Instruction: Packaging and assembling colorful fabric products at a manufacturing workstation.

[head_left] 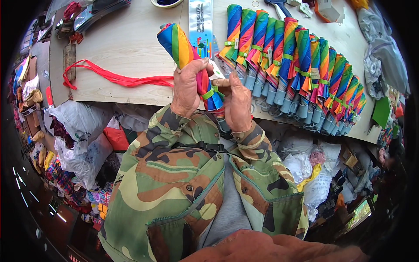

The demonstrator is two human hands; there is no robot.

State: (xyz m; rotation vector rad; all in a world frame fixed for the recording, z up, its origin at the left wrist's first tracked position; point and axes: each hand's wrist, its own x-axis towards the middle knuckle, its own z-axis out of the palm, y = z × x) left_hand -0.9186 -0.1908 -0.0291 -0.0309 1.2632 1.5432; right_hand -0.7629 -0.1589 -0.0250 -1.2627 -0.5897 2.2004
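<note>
A rolled rainbow folding umbrella [176,43] is held at a slant in front of my chest, over the table's near edge. My left hand [187,85] is closed round its middle, thumb on top. My right hand [238,102] is closed at its lower part, with thumb and forefinger close to a small white tag [216,70]. Some of its fingers are hidden. Between the hands a green strap [209,92] wraps the cloth. To the right lies a row of several similar rolled umbrellas [288,56] with grey-blue handles, some with tags.
Red ribbon [118,78] lies across the table [126,39] at the left. A printed blue and silver packet [200,26] lies beyond my hands. A dark blue tool [279,6] and a small box [328,11] are at the back right. White bags [83,122] sit below the table.
</note>
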